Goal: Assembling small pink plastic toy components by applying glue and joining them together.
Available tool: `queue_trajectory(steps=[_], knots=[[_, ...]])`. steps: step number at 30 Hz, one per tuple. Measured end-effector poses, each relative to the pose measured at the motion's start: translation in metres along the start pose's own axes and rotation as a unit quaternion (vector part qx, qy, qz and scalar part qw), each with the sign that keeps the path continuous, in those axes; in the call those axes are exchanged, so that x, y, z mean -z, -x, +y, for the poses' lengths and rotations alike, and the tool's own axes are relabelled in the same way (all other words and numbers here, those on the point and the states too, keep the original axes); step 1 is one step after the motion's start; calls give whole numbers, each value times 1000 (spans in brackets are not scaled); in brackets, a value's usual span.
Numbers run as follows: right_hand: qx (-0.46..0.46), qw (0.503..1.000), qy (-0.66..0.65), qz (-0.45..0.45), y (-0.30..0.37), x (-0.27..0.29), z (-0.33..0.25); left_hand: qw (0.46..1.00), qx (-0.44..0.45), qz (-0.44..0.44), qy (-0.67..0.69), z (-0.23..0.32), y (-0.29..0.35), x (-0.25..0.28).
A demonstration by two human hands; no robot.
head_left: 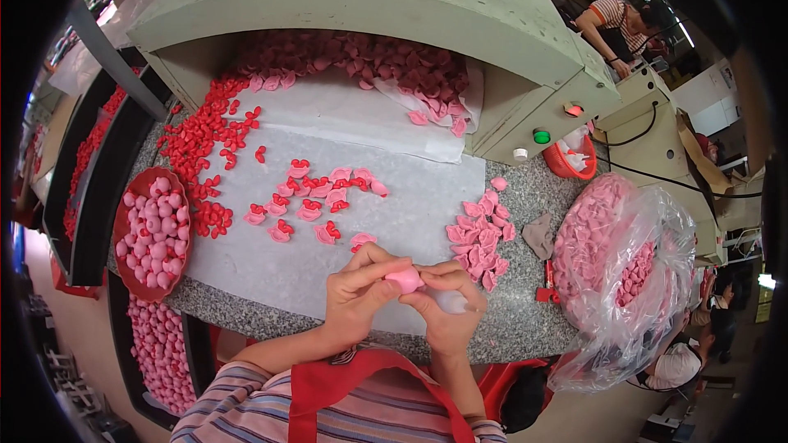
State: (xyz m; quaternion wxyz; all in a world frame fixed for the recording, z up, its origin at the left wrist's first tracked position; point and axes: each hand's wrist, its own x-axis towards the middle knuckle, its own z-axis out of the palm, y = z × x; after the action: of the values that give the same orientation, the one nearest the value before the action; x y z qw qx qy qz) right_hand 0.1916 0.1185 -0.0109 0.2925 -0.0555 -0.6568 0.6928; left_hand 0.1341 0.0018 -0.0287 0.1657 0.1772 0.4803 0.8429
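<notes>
In front of my chest, at the near edge of the white sheet, both hands meet around a small rounded pink plastic piece (405, 280). My left hand (355, 295) pinches it between thumb and fingers. Closed too, my right hand (454, 332) grips the piece's other side; a whitish translucent object (451, 302) sits in its palm, its kind unclear. Just beyond, pink shell-like pieces (309, 210) lie scattered on the sheet, several with small red parts on them. More loose pink shells (480, 238) are heaped right of my hands.
Small red parts (201, 135) spread over the left. A red bowl (185, 250) holds rounded pink pieces. Ahead stands a green metal housing (353, 0) with pink shells under it. At right are a plastic bag (669, 238) of pink shells and a red basket (566, 166). Another person (616, 29) works beyond.
</notes>
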Motion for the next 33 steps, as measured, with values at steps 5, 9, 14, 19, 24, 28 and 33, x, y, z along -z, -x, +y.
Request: queue_trajectory(steps=[5,9,14,19,24,28,33], knots=[[-164,978,64,-113,-28,26,-17,930,-16,-151,-334,33,-22,10],[-180,950,152,-205,-44,21,-26,912,87,-195,-350,44,-33,20],[-140,984,45,-104,-40,4,-36,939,237,-107,227,22,-27,18],[-11,980,197,-12,-17,-8,-26,903,256,-64,340,3,-16,7],[54,966,251,-19,-20,-5,-27,909,280,-125,282,4,-24,22],[44,967,248,-37,-19,-4,-27,941,235,-143,198,12,-28,22],[40,970,235,-47,-19,-3,-22,944,234,-141,184,6,-26,27]])
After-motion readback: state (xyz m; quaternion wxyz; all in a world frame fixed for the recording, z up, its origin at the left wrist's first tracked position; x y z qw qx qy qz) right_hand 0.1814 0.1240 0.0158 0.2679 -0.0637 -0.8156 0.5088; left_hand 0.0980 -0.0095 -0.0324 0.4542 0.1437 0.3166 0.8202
